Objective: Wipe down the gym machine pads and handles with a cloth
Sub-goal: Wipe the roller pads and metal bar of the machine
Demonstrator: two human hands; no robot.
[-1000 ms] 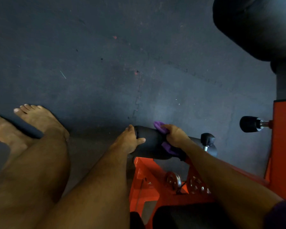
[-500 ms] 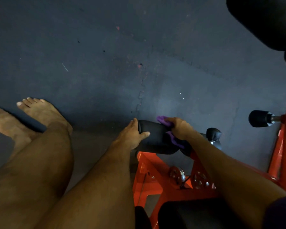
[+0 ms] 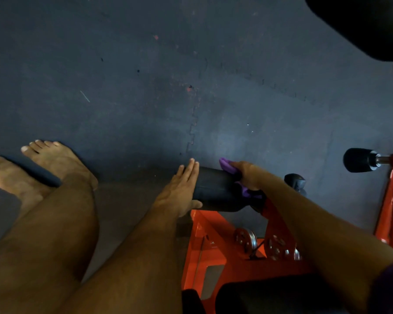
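The roller pad [image 3: 216, 189] lies low in the head view, at about five o'clock from centre, a black padded cylinder standing out sideways from the orange frame [image 3: 216, 245].

The left hand [image 3: 179, 189] lies flat against the pad's free end at nine o'clock of it, fingers straight and together, thumb tucked under the lower edge. It holds nothing; it probably braces the pad so it does not turn or swing under the rubbing.

The right hand [image 3: 247, 175] curls over the pad's top near its three o'clock end, pressing the purple cloth [image 3: 227, 165] onto it. One fold sticks out past the fingertips and another hangs below the palm (so the cloth seems wrapped part-way round).

The pad looks smooth and slightly sheeny, likely vinyl over foam; the cloth is soft and crumpled. The frame is glossy painted steel with bare metal discs. A black knob [image 3: 359, 163] juts out at three o'clock. The floor [image 3: 145, 87] is dull, speckled rubber tiling with a toothed seam.
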